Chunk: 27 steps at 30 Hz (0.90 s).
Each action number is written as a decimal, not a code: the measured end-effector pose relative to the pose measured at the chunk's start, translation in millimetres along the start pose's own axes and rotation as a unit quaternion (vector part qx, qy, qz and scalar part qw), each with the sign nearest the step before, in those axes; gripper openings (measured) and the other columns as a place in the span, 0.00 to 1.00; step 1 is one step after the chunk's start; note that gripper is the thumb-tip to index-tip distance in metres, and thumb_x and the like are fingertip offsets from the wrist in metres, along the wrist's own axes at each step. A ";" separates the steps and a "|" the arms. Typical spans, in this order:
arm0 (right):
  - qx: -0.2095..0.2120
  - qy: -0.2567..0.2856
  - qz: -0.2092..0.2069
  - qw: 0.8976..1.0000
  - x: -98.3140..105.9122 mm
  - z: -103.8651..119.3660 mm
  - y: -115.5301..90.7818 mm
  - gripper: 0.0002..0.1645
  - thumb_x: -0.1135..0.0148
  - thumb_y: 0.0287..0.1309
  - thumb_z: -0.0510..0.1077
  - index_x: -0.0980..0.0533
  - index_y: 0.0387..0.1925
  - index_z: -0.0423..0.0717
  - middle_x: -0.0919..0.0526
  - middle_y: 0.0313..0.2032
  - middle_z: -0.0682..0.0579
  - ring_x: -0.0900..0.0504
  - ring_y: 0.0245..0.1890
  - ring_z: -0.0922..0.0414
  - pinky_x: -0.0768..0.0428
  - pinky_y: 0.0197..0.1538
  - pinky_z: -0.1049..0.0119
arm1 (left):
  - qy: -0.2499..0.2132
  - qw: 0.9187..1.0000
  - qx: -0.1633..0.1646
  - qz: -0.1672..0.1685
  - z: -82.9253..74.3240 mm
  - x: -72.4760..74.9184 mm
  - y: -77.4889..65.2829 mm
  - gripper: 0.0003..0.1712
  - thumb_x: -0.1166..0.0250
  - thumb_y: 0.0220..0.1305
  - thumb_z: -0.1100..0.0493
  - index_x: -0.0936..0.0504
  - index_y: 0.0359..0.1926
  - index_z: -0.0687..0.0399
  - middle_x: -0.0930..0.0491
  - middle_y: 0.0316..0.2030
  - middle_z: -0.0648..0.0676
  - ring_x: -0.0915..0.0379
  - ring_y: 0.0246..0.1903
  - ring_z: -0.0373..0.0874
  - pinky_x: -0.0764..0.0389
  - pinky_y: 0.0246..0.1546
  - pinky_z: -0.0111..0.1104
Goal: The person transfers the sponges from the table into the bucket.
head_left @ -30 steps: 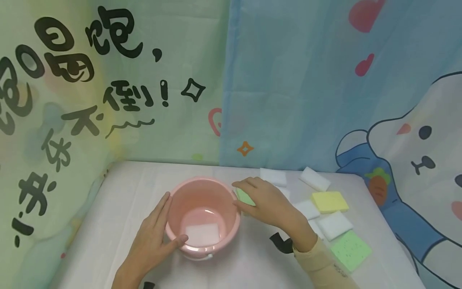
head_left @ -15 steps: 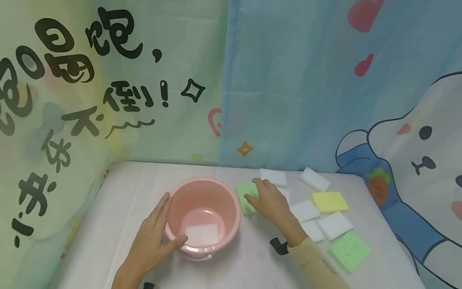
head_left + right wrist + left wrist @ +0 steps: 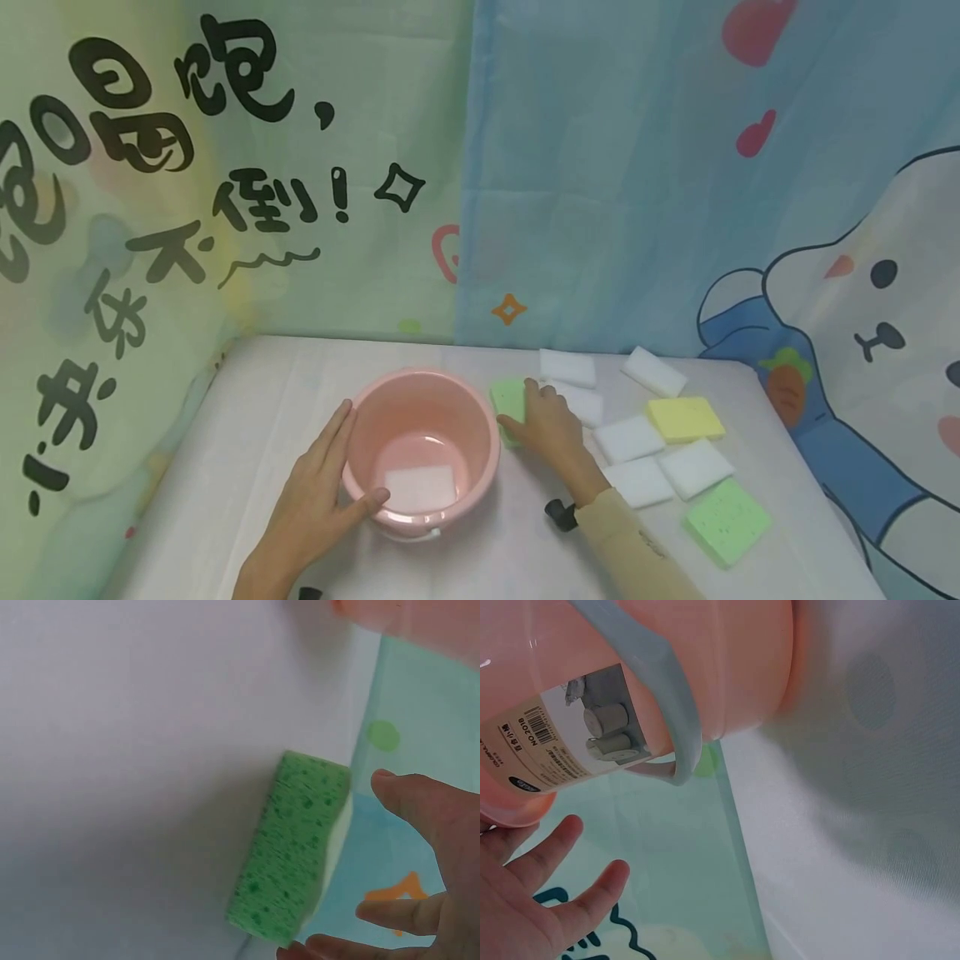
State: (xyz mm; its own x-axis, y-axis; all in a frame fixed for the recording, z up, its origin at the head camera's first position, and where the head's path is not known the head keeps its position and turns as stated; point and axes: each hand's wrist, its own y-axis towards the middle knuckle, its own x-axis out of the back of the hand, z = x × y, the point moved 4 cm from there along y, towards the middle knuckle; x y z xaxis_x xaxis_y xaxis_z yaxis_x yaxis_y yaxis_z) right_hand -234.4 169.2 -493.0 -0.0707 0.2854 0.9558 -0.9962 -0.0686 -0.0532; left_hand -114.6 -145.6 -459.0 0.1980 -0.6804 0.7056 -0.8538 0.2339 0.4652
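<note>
A pink bucket (image 3: 423, 383) stands on the table with a white sponge (image 3: 422, 487) lying on its bottom. My left hand (image 3: 311, 492) rests against the bucket's left side, fingers straight along the outside and thumb lying over the front rim. In the left wrist view, the fingers (image 3: 598, 900) are spread below the rim, near the grey handle (image 3: 656, 675). Right of the bucket is a green sponge (image 3: 510, 400). My right hand (image 3: 555, 425) is over its right part, thumb and fingers apart. In the right wrist view, fingertips (image 3: 319, 943) are at the sponge's lower end; the thumb stands off from it.
Several white sponges (image 3: 628, 439) lie scattered on the right of the white table (image 3: 225, 433), with a yellow sponge (image 3: 685, 419) and another green sponge (image 3: 727, 523). A printed curtain (image 3: 585, 208) hangs behind the table.
The right hand has drawn back from the bucket rim and lowered rightwards over the green sponge, which now lies beside the bucket, more exposed than before. The left hand stays at the bucket.
</note>
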 end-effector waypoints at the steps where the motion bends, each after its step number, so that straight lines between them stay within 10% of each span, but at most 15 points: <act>1: 0.000 -0.002 0.001 1.000 -2.4 -0.2 0.8 0.46 0.32 0.58 0.61 0.34 0.63 0.31 0.24 0.44 0.34 0.22 0.41 0.40 0.20 0.34 0.46 | 0.000 1.000 0.000 0.000 0.1 0.0 0.0 0.56 0.34 0.60 0.33 0.47 0.78 0.56 0.50 0.78 0.51 0.43 0.71 0.57 0.33 0.62 0.58; 27: 0.027 -0.040 -0.045 0.998 -2.9 4.5 -4.3 0.42 0.31 0.56 0.60 0.31 0.61 0.33 0.23 0.39 0.36 0.22 0.35 0.41 0.21 0.31 0.47 | -0.001 1.000 0.002 -0.003 -0.4 0.7 0.1 0.56 0.34 0.60 0.33 0.46 0.78 0.56 0.49 0.77 0.51 0.43 0.71 0.57 0.33 0.62 0.58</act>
State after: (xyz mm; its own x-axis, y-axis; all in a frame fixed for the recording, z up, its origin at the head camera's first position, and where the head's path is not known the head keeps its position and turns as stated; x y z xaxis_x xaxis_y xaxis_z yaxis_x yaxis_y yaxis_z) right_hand -229.7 164.4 -494.2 0.0252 0.2165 0.9760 -0.9941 -0.0978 0.0474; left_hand -114.3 -145.8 -458.2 0.2027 -0.6825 0.7022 -0.8542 0.2274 0.4676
